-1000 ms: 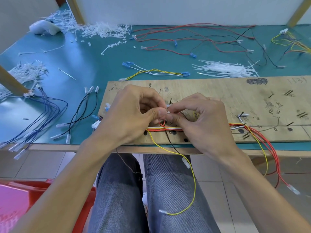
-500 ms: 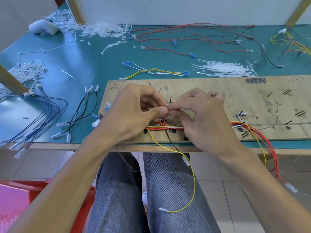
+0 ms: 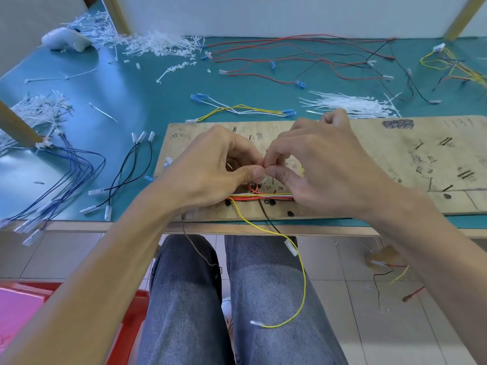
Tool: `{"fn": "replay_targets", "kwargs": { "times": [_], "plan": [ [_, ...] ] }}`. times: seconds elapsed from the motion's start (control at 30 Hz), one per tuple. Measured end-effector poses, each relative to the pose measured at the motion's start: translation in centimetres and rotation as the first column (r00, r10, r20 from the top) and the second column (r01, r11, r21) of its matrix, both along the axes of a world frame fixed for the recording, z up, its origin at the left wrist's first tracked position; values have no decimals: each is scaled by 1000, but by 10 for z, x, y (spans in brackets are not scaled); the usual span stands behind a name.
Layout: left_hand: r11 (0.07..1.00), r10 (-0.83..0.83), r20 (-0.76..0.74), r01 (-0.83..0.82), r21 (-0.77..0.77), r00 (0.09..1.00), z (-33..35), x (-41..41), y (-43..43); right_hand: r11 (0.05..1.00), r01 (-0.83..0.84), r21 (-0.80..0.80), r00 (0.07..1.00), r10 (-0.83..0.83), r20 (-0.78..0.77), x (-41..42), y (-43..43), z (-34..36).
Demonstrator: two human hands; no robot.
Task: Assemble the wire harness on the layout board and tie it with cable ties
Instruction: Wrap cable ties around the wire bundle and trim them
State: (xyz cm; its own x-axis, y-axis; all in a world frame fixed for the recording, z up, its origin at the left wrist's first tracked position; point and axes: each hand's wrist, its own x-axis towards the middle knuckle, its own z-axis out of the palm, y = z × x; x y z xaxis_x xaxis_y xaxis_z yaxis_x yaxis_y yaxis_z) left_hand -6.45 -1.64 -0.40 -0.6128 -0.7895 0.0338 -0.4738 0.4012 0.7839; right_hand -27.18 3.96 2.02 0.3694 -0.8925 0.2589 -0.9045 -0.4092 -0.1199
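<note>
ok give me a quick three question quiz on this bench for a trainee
1. True or false: the yellow wire hangs off the layout board toward the person's lap.
2. The spare cable ties nearest the right hand lie: A on the board, B on the teal table beyond the board, C on the floor.
3. Fill in: the left hand and right hand both pinch a small white ____ above the wire bundle.
Key: 1 true; 2 B; 3 cable tie.
</note>
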Motion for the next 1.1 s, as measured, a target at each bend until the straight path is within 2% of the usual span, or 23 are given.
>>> {"fn": "replay_targets", "kwargs": {
  "times": [0.17, 0.27, 0.4, 0.57, 0.7, 0.9, 1.1],
  "plan": [
    [993, 25, 36, -21, -115, 999, 1, 1, -1, 984, -59, 169, 981, 26, 192, -1, -9, 3],
    [993, 41, 27, -38, -112, 999, 0, 4, -1, 970, -90, 227, 971, 35, 235, 2, -11, 3],
    [984, -1, 90, 17, -177, 996, 4, 5, -1, 953, -123, 275, 952, 35, 305, -1, -11, 9],
    [927, -41, 187, 107, -359, 982, 13, 6, -2, 952, -138, 273, 954, 53, 296, -2, -13, 18],
    [931, -90, 232, 165, -326, 968, 17, 7, -4, 953, -150, 263, 954, 70, 291, 3, -13, 21],
    [899, -103, 315, 224, -376, 943, 17, 8, -3, 957, -185, 223, 957, 124, 264, 4, -13, 28],
    [920, -160, 248, 236, -313, 955, 17, 10, -9, 958, -153, 242, 954, 80, 288, 6, -15, 26]
  ]
}}
